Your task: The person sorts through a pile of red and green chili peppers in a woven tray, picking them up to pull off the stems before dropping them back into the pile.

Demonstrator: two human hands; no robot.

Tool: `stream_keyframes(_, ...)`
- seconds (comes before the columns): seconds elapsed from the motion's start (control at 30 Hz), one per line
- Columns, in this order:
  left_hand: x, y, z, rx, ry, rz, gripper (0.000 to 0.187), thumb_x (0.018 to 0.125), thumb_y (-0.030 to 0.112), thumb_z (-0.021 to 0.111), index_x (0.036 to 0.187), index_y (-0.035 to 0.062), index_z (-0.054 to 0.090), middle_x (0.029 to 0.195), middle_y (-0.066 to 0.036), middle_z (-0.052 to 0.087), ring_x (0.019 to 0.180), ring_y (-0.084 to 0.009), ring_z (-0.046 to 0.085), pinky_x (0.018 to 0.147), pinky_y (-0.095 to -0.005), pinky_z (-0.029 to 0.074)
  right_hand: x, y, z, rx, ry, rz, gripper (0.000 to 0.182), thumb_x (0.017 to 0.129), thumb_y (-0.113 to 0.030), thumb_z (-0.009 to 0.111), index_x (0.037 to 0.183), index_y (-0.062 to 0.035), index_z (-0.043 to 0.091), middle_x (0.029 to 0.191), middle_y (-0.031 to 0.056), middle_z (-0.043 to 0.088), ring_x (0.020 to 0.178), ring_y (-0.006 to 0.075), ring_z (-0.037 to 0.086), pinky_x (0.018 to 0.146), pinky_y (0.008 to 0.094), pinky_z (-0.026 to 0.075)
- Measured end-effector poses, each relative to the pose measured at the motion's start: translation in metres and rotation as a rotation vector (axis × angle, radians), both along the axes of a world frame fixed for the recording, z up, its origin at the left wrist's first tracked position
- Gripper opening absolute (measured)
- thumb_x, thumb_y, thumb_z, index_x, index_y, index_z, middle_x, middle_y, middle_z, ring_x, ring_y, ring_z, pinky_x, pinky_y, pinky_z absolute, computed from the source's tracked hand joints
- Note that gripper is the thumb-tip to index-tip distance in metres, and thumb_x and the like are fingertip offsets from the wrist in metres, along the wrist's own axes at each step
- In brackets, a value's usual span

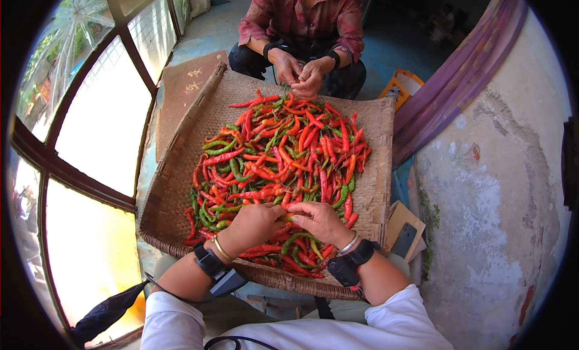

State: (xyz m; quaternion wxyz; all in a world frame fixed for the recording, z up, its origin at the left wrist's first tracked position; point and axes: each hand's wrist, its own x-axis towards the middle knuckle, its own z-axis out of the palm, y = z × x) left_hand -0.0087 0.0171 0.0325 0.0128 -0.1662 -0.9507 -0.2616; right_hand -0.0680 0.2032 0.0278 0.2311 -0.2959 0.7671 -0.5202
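Observation:
A large woven tray (374, 118) lies in front of me with a heap of red, orange and green chili peppers (271, 160) on it. Over the near part of the heap, my left hand (252, 225) and my right hand (322, 222) meet with fingers pinched together. Between the fingertips is a small orange-yellow pepper (288, 217), partly hidden by them. Curved green peppers (295, 241) lie just below my right hand. Both of my wrists carry a bracelet and a black strapped device.
Across the tray a person (304, 18) in a red patterned shirt holds both hands together over its far edge. Windows (96, 115) line the left; a purple curtain (446, 97) and worn wall are right. A phone (404, 238) lies on cardboard beside the tray.

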Motion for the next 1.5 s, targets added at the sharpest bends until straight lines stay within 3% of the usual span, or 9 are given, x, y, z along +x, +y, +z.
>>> stream_keyframes(0.2, 0.002, 0.001, 0.002, 0.081, 0.002, 0.001, 0.019, 0.072, 0.023, 0.063, 0.083, 0.0076, 0.059, 0.071, -0.009, 0.060, 0.065, -0.0267, 0.060, 0.055, -0.0370, 0.047, 0.005, -0.003, 0.000, -0.023, 0.066, 0.020, 0.021, 0.080, -0.009, 0.059, 0.099, -0.0013, 0.059, 0.073, 0.0015, 0.060, 0.068, 0.0063, 0.056, 0.063, 0.0215, 0.046)
stream_keyframes(0.53, 0.001, 0.004, 0.007, 0.385, -0.236, 0.057, 0.021, 0.072, 0.022, 0.065, 0.081, 0.0030, 0.060, 0.069, -0.015, 0.059, 0.066, -0.0317, 0.059, 0.057, -0.0389, 0.046, 0.007, -0.002, -0.008, -0.120, -0.469, -0.113, 0.010, 0.080, -0.009, 0.060, 0.087, -0.0040, 0.056, 0.065, -0.0015, 0.055, 0.055, 0.0033, 0.051, 0.049, 0.0171, 0.040)
stream_keyframes(0.67, 0.000, -0.007, 0.004, 0.085, -0.380, -0.060, 0.021, 0.072, 0.023, 0.062, 0.079, 0.0029, 0.058, 0.069, -0.017, 0.058, 0.067, -0.0334, 0.058, 0.060, -0.0418, 0.046, -0.003, 0.004, 0.001, -0.192, -0.615, -0.235, 0.007, 0.083, -0.012, 0.056, 0.087, -0.0061, 0.054, 0.067, 0.0018, 0.057, 0.052, 0.0051, 0.052, 0.046, 0.0170, 0.041)
stream_keyframes(0.87, -0.002, -0.020, -0.013, -0.218, -0.240, 0.140, 0.015, 0.073, 0.021, 0.059, 0.080, 0.0079, 0.063, 0.067, -0.013, 0.059, 0.066, -0.0304, 0.059, 0.060, -0.0401, 0.047, -0.028, 0.021, 0.003, -0.281, -0.522, -0.480, 0.011, 0.084, -0.017, 0.054, 0.084, -0.0055, 0.055, 0.065, 0.0001, 0.056, 0.050, 0.0033, 0.049, 0.043, 0.0155, 0.039)
stream_keyframes(1.03, 0.001, -0.011, -0.012, -0.212, -0.273, 0.042, 0.019, 0.073, 0.021, 0.059, 0.086, 0.0088, 0.063, 0.072, -0.011, 0.060, 0.069, -0.0290, 0.060, 0.059, -0.0391, 0.048, -0.036, 0.024, 0.003, -0.022, -0.456, -0.330, 0.017, 0.086, -0.020, 0.053, 0.090, -0.0035, 0.057, 0.065, 0.0013, 0.057, 0.050, 0.0039, 0.051, 0.044, 0.0159, 0.040)
stream_keyframes(1.13, 0.000, -0.009, -0.009, -0.281, -0.325, 0.033, 0.019, 0.073, 0.022, 0.060, 0.087, 0.0089, 0.061, 0.073, -0.011, 0.060, 0.070, -0.0288, 0.060, 0.060, -0.0382, 0.048, -0.042, 0.021, 0.008, -0.193, -0.569, -0.275, 0.027, 0.086, -0.022, 0.054, 0.103, -0.0008, 0.055, 0.077, 0.0059, 0.060, 0.063, 0.0072, 0.057, 0.052, 0.0181, 0.045)
stream_keyframes(1.23, -0.005, -0.015, -0.013, -0.247, -0.243, 0.077, 0.017, 0.075, 0.021, 0.059, 0.086, 0.0082, 0.059, 0.075, -0.009, 0.059, 0.071, -0.0280, 0.059, 0.060, -0.0383, 0.048, -0.046, 0.020, 0.012, -0.729, -0.538, -0.415, 0.045, 0.086, -0.022, 0.055, 0.122, 0.0024, 0.041, 0.102, 0.0112, 0.056, 0.088, 0.0143, 0.058, 0.069, 0.0242, 0.047)
stream_keyframes(1.4, -0.016, -0.020, -0.027, -0.259, -0.049, 0.202, 0.022, 0.076, 0.019, 0.059, 0.093, 0.0063, 0.055, 0.093, -0.009, 0.055, 0.077, -0.0272, 0.059, 0.058, -0.0394, 0.048, -0.038, 0.021, -0.005, -0.417, -0.580, -0.296, 0.033, 0.088, -0.018, 0.052, 0.115, 0.0012, 0.047, 0.093, 0.0075, 0.060, 0.081, 0.0120, 0.059, 0.065, 0.0219, 0.047)
stream_keyframes(1.5, -0.022, -0.020, -0.032, -0.269, 0.049, 0.237, 0.011, 0.077, 0.011, 0.053, 0.085, 0.0039, 0.052, 0.086, -0.011, 0.055, 0.070, -0.0273, 0.060, 0.054, -0.0379, 0.048, -0.027, 0.011, -0.002, -0.238, -0.561, -0.218, 0.026, 0.088, -0.018, 0.052, 0.107, -0.0006, 0.053, 0.083, 0.0032, 0.061, 0.070, 0.0080, 0.058, 0.060, 0.0187, 0.045)
